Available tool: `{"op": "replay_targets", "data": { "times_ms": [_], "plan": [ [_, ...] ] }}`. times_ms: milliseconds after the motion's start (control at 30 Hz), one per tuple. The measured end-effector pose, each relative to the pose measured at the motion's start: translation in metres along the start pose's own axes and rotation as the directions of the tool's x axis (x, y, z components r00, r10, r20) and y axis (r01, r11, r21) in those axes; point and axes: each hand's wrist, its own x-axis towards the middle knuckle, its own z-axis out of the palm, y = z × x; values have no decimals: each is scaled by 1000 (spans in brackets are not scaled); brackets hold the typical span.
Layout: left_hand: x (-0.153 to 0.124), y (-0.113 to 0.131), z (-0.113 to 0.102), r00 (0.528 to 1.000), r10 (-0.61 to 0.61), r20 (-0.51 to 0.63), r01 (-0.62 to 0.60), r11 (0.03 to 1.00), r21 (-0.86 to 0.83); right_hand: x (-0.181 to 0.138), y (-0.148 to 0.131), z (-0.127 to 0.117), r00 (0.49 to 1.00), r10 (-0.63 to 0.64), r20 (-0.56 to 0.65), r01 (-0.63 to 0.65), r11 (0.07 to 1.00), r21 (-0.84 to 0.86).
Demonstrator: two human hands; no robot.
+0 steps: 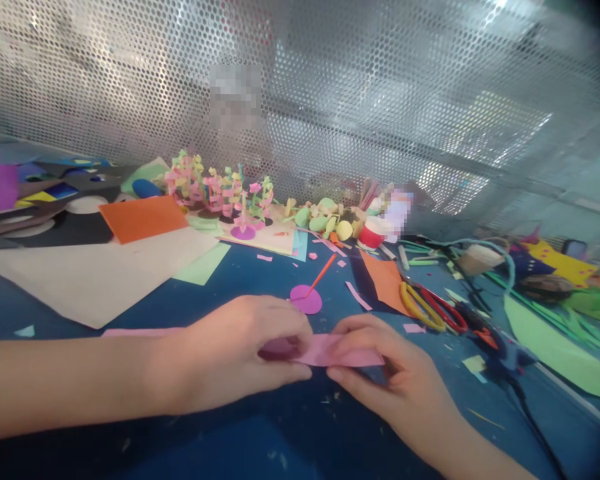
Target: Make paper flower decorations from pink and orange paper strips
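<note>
A long pink paper strip [318,351] runs sideways between my two hands, just above the blue table. My left hand [245,353] is closed on its middle stretch, with the fingers curled over it; the rest of the strip passes behind my left forearm. My right hand [380,373] pinches the strip near its right end, thumb below and fingers on top. Beyond the hands lies a purple paper disc [306,300], with a thin orange stick [323,275] standing tilted on it.
Yellow-handled scissors [420,307] and red-handled scissors [443,310] lie at right, near a glue gun [495,337]. Finished pink paper flowers [225,190] stand at the back. An orange sheet [143,219] and a large pale sheet [95,277] lie left. A perforated metal screen [300,87] rises behind.
</note>
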Motion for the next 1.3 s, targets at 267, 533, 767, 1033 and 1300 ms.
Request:
{"op": "replay_targets", "data": {
  "times_ms": [267, 533, 767, 1033, 1300],
  "plan": [
    [2, -8, 0, 996, -84, 10, 84, 980, -179, 2, 3, -1, 999, 17, -45, -19, 999, -34],
    [5, -10, -4, 989, -142, 38, 147, 971, -189, 1, 4, -5, 997, 46, -56, -53, 990, -131],
    [1, -8, 6, 971, -238, 2, 232, 948, -218, -1, 3, -2, 991, 128, -47, -131, 987, -88],
    [0, -4, 10, 965, -257, -47, 238, 939, -247, 0, -1, 0, 988, 146, -56, -145, 989, 22],
    [-1, -1, 11, 956, -285, -63, 256, 922, -291, -1, -3, 2, 969, 240, -64, -229, 962, 152]
  ]
}}
